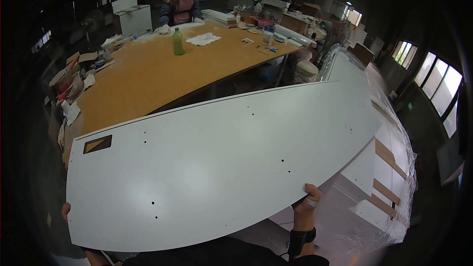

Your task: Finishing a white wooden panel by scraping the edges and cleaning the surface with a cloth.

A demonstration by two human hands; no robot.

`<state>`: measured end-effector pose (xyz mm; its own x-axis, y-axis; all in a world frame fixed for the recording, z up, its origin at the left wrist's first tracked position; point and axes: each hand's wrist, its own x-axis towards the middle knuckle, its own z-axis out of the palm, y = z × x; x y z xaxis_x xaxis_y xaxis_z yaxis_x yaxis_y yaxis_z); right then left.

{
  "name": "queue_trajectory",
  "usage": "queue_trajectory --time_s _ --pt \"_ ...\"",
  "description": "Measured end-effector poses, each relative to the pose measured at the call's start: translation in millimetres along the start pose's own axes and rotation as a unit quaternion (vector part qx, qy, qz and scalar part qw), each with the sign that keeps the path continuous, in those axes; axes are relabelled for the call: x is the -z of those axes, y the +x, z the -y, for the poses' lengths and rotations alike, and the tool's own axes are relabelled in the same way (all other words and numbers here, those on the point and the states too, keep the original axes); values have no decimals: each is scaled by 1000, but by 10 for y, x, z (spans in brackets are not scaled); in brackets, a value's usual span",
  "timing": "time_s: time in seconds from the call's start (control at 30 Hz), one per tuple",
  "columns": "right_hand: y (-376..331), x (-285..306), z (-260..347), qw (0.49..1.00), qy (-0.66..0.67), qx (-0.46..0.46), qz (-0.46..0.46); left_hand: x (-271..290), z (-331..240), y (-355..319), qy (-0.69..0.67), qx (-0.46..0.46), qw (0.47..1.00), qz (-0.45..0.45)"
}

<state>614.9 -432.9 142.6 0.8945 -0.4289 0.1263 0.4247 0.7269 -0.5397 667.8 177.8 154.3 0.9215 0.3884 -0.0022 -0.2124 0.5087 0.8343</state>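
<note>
A large white panel with several small drilled holes and a rectangular cutout near its far left corner spans the view in front of me. My right hand grips its near edge, thumb on top and the other fingers hidden beneath; a black band circles that wrist. At the panel's left end, my left hand shows only a little past the edge, its fingers curled around it. The panel's far right part lies over a stack of white boards.
Beyond the panel stands a brown worktable with a green bottle, a white cloth and tools. A masked person works at its far side. Clear plastic wrap and cardboard strips edge the board stack. Clutter lines the table's left edge.
</note>
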Motion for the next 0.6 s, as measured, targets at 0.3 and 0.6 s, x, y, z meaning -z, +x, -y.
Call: queue_trajectory --time_s 0.3,0.6 --pt "1154 -681 -899 999 -16 -45 25 526 202 1075 37 -63 996 -50" --pt "2584 -1439 -2332 988 -80 -132 28 850 185 2517 -26 46 978 -204"
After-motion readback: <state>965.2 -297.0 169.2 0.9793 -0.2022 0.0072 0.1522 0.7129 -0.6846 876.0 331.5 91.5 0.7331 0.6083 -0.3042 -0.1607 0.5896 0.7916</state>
